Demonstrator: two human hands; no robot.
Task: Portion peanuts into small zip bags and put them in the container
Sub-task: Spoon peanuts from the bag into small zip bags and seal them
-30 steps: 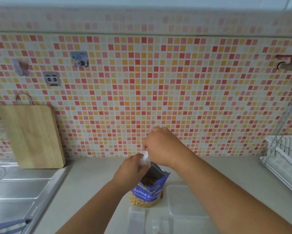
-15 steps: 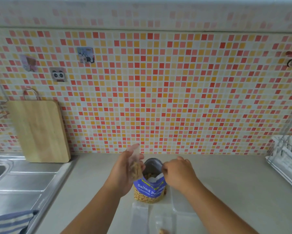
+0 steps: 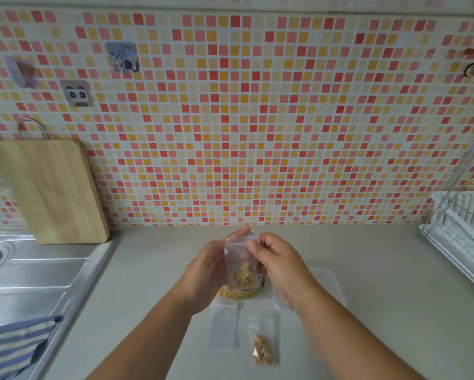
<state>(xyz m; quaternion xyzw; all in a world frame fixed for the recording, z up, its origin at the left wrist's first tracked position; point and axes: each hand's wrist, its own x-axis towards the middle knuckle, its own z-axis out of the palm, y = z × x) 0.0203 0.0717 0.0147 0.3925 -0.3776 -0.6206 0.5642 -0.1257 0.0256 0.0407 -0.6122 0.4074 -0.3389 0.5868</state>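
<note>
While mosaic tiles (image 3: 257,133) rise behind, counter (image 3: 381,270) bears bags (image 3: 263,349).

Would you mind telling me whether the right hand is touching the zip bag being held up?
Touching. In the head view the right hand pinches the top edge of the zip bag between its fingertips.

I'm seeing a mosaic-tiled wall (image 3: 257,119) speckled red, orange and yellow on white grout, a pale tan wooden cutting board (image 3: 49,190) with fine grain, a blue-and-white striped cloth (image 3: 11,344), a beige desk (image 3: 394,270), and golden-tan peanuts (image 3: 241,275) inside a clear plastic zip bag (image 3: 237,245).
</note>
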